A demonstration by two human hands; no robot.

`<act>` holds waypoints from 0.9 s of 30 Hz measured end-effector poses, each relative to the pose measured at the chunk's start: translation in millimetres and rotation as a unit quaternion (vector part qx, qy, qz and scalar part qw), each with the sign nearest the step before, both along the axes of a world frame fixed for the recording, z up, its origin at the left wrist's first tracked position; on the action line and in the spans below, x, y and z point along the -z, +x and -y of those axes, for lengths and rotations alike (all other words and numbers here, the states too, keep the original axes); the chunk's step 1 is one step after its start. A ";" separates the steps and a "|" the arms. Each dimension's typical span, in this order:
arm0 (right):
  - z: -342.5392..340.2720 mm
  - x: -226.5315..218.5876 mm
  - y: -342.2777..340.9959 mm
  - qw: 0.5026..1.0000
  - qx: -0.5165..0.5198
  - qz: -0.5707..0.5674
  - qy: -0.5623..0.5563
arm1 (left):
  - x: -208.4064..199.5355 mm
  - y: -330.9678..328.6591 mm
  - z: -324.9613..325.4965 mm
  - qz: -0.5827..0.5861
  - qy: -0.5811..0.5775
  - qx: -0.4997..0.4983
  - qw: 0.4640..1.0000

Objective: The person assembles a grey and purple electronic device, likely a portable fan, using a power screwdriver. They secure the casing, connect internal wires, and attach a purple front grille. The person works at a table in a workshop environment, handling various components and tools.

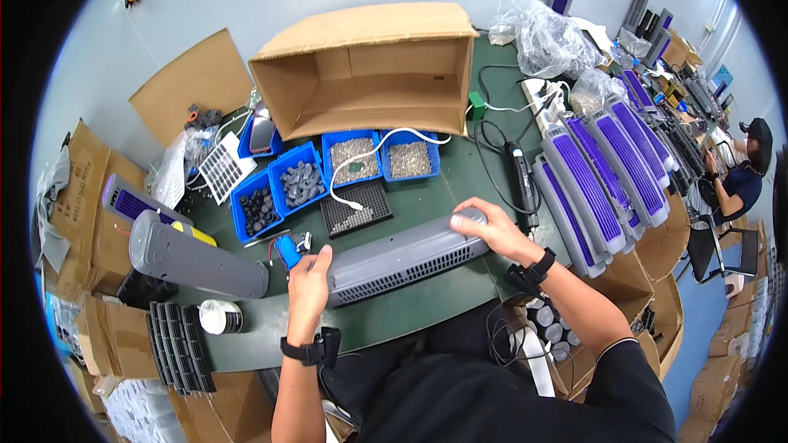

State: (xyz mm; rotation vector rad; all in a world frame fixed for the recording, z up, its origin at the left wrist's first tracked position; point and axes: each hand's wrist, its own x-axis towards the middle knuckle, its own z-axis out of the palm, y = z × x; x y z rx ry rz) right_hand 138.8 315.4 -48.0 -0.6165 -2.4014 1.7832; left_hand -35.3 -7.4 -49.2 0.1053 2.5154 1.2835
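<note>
A long grey plastic housing [402,256] with a slotted grille along its near side lies across the work table in front of me. My left hand [309,285] grips its left end, thumb up along the edge. Over the right end, my right hand [492,231] is closed with the thumb and fingers on the top corner. Just beyond my left fingers sits a small blue part [287,252] with thin wires; whether it is attached to the housing I cannot tell. A similar grey housing [201,258] lies to the left. An electric screwdriver [520,176] is beyond my right hand.
Blue bins of screws [410,160] and dark plastic parts [302,184] line the back, before an open cardboard box [369,86]. Purple-and-grey units [587,184] are stacked at right. A white tub [220,317] stands front left. Another person [743,168] sits far right.
</note>
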 end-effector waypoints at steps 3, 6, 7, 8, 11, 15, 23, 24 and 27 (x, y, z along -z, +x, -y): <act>-3.3 18.6 -4.9 0.989 0.043 -0.031 0.135 | -3.1 1.5 -6.8 -0.049 -0.144 0.053 0.987; -5.8 19.6 -4.2 0.990 0.043 -0.004 0.131 | -17.3 10.3 -12.2 -0.030 -0.100 0.063 0.993; -1.6 15.3 -2.9 0.994 0.054 -0.012 0.094 | -22.5 10.2 -14.4 -0.015 -0.125 0.074 0.989; -1.8 13.6 -3.2 0.996 0.050 -0.011 0.078 | -17.3 12.4 -10.9 -0.062 -0.109 0.076 0.989; 1.1 12.5 -5.2 0.994 0.063 -0.025 0.082 | 7.1 18.6 -5.1 -0.192 -0.026 0.067 0.979; 2.1 16.4 -4.2 0.994 0.079 -0.041 0.057 | 2.7 16.4 -4.2 -0.149 -0.067 0.087 0.983; 11.5 16.3 44.3 0.977 0.194 -0.082 -0.019 | -79.3 -8.8 -2.4 -0.091 -0.111 0.212 0.966; 11.6 28.2 51.4 0.970 0.220 -0.097 -0.021 | -94.8 -16.9 -14.8 -0.108 -0.123 0.249 0.955; 19.0 61.8 65.3 0.956 0.256 -0.143 0.006 | -102.8 -52.8 -67.8 -0.171 -0.105 0.340 0.919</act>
